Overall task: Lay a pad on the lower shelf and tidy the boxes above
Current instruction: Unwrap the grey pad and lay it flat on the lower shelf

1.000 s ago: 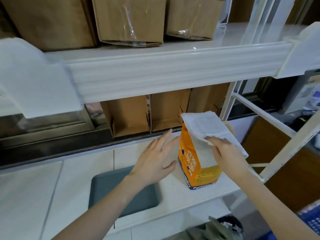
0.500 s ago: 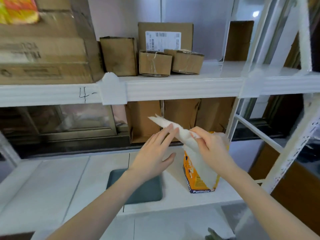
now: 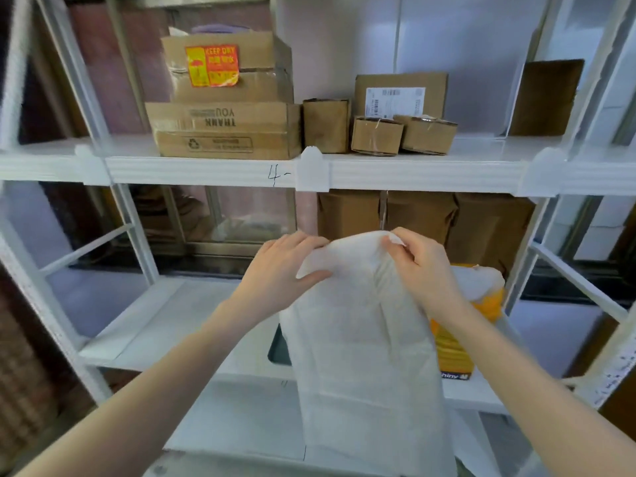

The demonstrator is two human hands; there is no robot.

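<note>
A white quilted pad hangs unfolded in front of the lower shelf. My left hand pinches its top left corner and my right hand pinches its top right corner. On the upper shelf stand two stacked big cardboard boxes at the left. To their right are a small upright box, two small taped boxes and a box with a shipping label behind them.
An orange bag stands on the lower shelf, right of the pad. A dark grey tray lies partly hidden behind the pad. Brown boxes line the back of the lower shelf. White rack posts frame both sides.
The pad has come out of the orange bag and unfolded to hang full length. My left hand has taken hold of its top edge. The view has tilted up to show the upper shelf.
</note>
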